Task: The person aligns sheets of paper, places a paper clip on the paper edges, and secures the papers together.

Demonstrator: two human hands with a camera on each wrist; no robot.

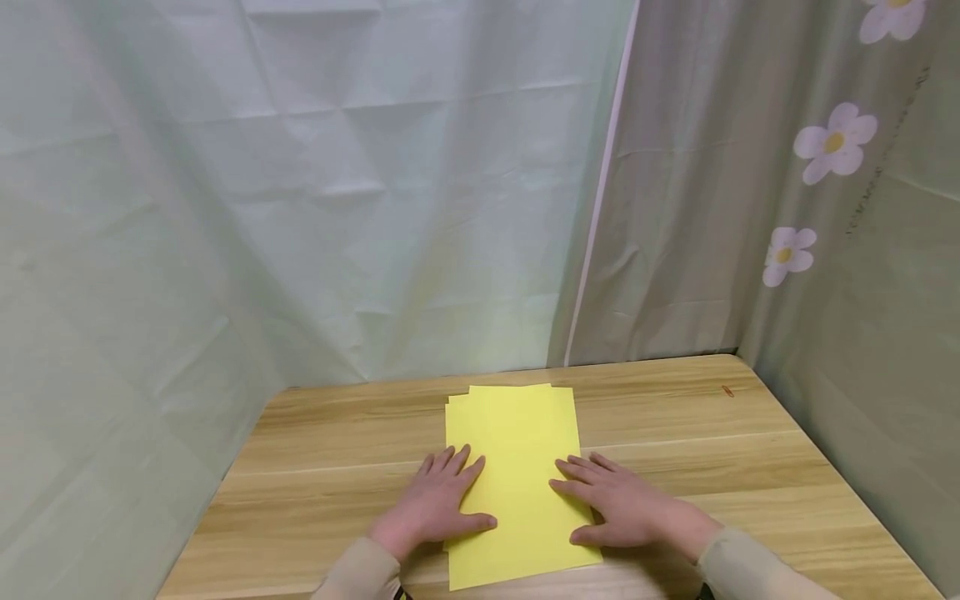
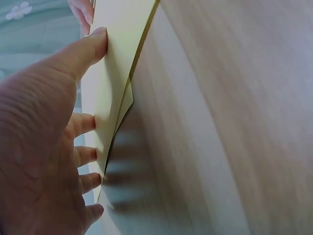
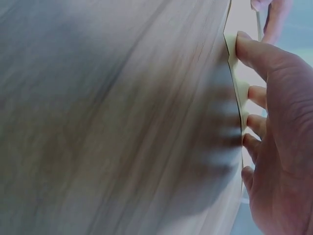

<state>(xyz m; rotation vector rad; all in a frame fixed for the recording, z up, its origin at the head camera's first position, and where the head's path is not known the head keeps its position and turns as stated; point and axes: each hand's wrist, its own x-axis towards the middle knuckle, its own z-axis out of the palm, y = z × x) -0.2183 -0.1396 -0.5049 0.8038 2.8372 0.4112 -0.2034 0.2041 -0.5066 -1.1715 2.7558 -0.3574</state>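
Note:
Several sheets of yellow paper (image 1: 517, 483) lie in an uneven stack on the wooden table, their edges out of line at the far end and along the left side. My left hand (image 1: 438, 504) rests on the stack's left edge, fingers spread and thumb reaching onto the top sheet. Opposite it, my right hand (image 1: 626, 504) touches the right edge with fingers spread, its thumb on the paper too. In the left wrist view, a corner of a lower yellow sheet (image 2: 126, 103) sticks out beneath the top ones. Neither hand curls round the paper.
The wood-grain table (image 1: 750, 467) reaches back to a pale hanging curtain (image 1: 360, 208), with more fabric along both sides. White flowers (image 1: 835, 143) are printed on the right-hand cloth. A small reddish mark (image 1: 727, 391) shows near the table's far right corner.

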